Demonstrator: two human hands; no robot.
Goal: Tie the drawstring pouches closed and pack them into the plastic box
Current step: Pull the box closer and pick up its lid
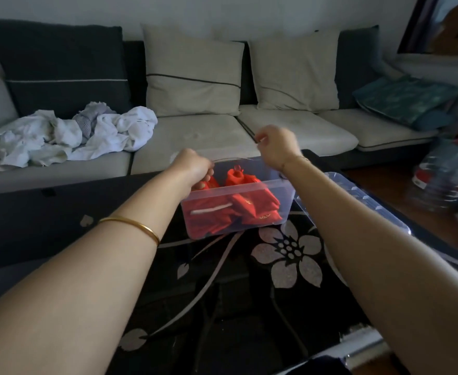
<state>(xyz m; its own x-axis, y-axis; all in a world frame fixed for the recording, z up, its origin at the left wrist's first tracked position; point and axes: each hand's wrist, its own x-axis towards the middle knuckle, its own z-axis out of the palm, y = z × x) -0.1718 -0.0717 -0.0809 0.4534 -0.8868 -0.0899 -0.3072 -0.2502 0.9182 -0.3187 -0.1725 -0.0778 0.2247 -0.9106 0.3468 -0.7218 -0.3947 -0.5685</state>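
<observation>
Left hand [192,165] half hides its pouch [210,183]; right hand [276,144] pinches drawstring [233,158].

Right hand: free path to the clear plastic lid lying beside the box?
Probably yes: the clear plastic lid lies uncovered on the dark table close by the right hand, nothing between. The hand pinches a thin drawstring, so it must let go first.

A black flower-patterned table [222,280] bears the clear plastic box [236,187], a clear lid [357,204] just beside.
</observation>
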